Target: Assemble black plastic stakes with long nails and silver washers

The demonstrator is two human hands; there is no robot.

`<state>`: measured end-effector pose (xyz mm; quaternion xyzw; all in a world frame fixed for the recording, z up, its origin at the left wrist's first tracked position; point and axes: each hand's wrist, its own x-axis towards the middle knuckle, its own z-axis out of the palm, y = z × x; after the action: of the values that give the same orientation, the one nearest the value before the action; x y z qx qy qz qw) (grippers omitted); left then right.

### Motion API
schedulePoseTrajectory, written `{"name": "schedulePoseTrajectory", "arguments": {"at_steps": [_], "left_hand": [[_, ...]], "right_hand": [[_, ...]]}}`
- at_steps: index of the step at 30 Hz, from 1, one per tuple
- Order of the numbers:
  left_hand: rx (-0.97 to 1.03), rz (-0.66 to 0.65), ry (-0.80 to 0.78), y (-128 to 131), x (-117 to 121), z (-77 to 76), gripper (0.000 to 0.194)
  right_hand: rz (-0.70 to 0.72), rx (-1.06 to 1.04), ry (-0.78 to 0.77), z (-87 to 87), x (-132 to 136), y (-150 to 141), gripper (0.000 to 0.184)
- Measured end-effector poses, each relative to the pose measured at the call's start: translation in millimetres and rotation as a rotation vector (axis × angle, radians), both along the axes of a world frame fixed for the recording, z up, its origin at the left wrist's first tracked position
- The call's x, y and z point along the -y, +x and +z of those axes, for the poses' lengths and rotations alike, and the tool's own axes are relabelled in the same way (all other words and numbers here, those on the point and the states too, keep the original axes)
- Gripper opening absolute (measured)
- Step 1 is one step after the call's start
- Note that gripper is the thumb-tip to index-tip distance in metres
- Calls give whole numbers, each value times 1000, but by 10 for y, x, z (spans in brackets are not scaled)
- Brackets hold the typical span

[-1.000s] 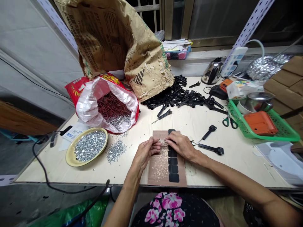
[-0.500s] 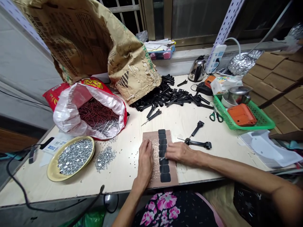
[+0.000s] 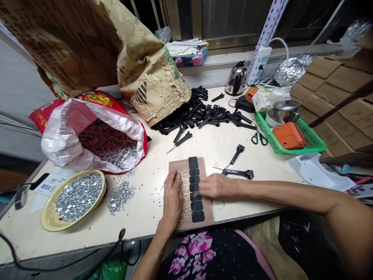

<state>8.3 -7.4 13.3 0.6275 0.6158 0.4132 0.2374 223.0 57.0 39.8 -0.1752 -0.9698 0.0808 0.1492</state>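
Observation:
A brown board (image 3: 208, 212) lies near the table's front edge, with a column of black rounded patches (image 3: 198, 216) along it and many tiny pale bits (image 3: 185, 190) to the left of them. My left hand (image 3: 172, 198) rests over the board's left edge, fingers together and bent onto it. My right hand (image 3: 215, 186) is closed over the middle patches, its fingertips pinched at one of them. Whatever sits between those fingertips is hidden and slightly blurred. Just beyond the right hand are two black clip-like parts (image 3: 239, 173) with a thin metal pin.
To the left, a yellow bowl (image 3: 103, 190) holds metal washers beside a loose washer pile (image 3: 121, 196). Behind it stands an open red bag (image 3: 144, 146) of nails. A paper sack (image 3: 157, 89) spills black parts (image 3: 204, 114). Scissors (image 3: 259, 138) and a green basket (image 3: 313, 146) are at right.
The view has shifted, so the whole table appears a little further left. My right hand remains at the middle patches with small finger motion; my left hand stays on the board's edge.

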Motion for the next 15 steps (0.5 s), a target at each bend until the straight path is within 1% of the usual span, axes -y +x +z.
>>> {"name": "schedulePoseTrajectory", "arguments": {"at_steps": [1, 2, 5, 6, 8, 10, 15], "left_hand": [[-6, 0, 0, 2, -2, 3, 34], [-15, -2, 1, 2, -5, 5, 34], [-34, -17, 3, -1, -13, 5, 33], [-35, -19, 5, -2, -15, 3, 33], [-37, -17, 4, -4, -16, -2, 33], [-43, -12, 4, -2, -15, -7, 34], [-106, -23, 6, 3, -7, -29, 36]], "right_hand": [[37, 4, 4, 2, 2, -4, 31], [27, 6, 6, 7, -3, -11, 32], [-142, 6, 19, 43, -20, -37, 33], [-132, 13, 21, 54, -9, -45, 31], [-16, 43, 38, 56, 47, -58, 27], [55, 52, 50, 29, 122, -70, 25], [-33, 20, 6, -59, 200, -132, 27]]}}
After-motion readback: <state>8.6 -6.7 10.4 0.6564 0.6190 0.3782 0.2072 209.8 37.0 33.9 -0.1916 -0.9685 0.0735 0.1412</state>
